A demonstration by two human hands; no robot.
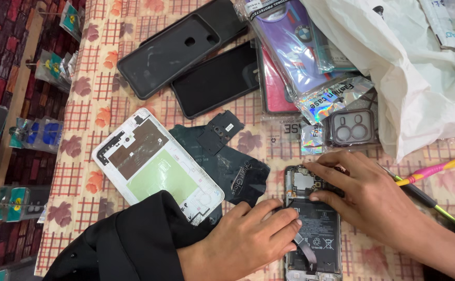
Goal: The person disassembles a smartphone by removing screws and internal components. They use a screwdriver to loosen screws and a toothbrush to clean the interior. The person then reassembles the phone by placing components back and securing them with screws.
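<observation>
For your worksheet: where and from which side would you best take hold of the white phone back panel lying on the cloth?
Probably the white back panel by its long edges near the upper end, coming from above-left: it lies flat, and the black sleeve covers its lower corner.

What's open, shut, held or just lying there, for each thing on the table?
Phone: back off, battery showing, both hands on it.
Left hand: pressing the phone's left edge.
Right hand: fingers on the phone's top.
White back cover: off, lying inside-up.
Black case: empty.
White bag: crumpled.
</observation>
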